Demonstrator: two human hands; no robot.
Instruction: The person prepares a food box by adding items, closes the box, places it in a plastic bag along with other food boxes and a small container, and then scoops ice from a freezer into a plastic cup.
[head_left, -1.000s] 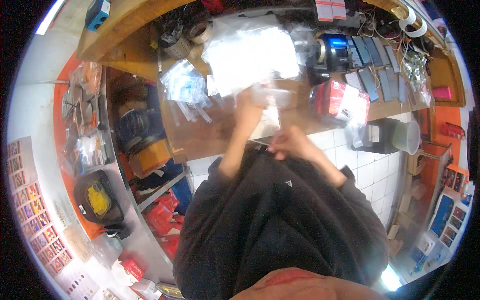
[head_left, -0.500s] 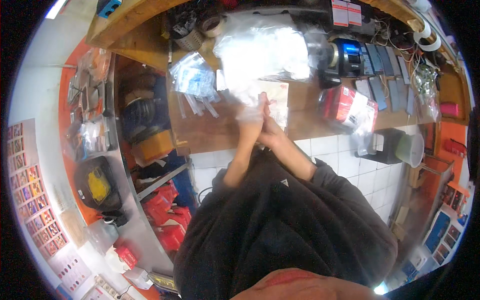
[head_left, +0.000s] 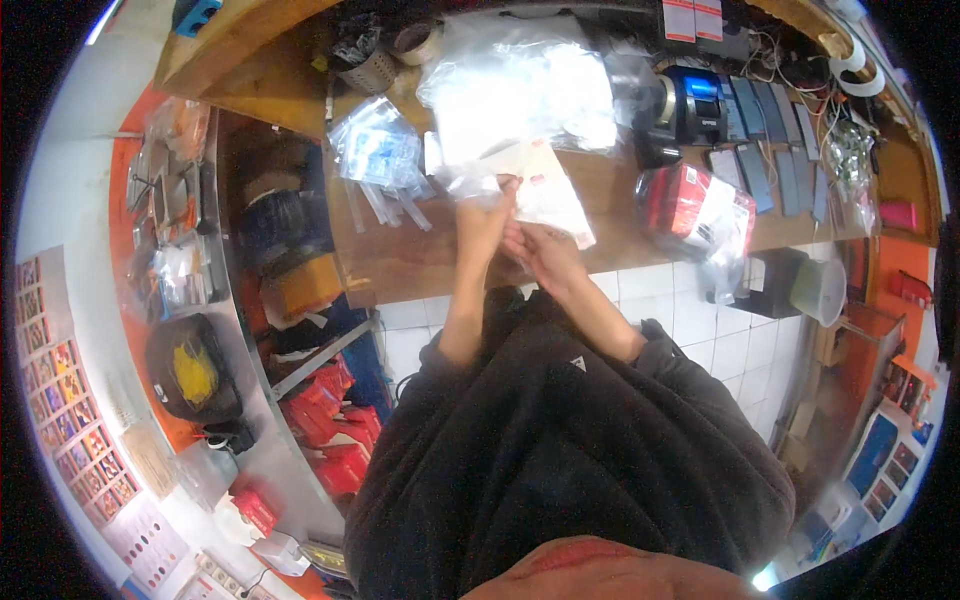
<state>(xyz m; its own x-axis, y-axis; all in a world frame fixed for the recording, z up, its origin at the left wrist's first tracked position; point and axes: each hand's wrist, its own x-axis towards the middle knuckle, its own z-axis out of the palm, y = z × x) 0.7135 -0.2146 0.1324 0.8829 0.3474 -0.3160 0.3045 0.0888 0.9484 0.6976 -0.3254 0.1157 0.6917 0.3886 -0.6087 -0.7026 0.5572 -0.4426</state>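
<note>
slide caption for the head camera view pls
Left hand and right hand close together at a wooden workbench, near a printed paper, a bright heap of clear plastic and a red package.

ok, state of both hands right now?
Left hand: closed, apparently holding clear plastic.
Right hand: partly curled, close beside the left; whether it holds anything cannot be told.

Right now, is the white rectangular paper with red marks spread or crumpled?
Spread: the white paper shows a smooth face and straight edges. Whether it is folded double, I cannot tell.
</note>
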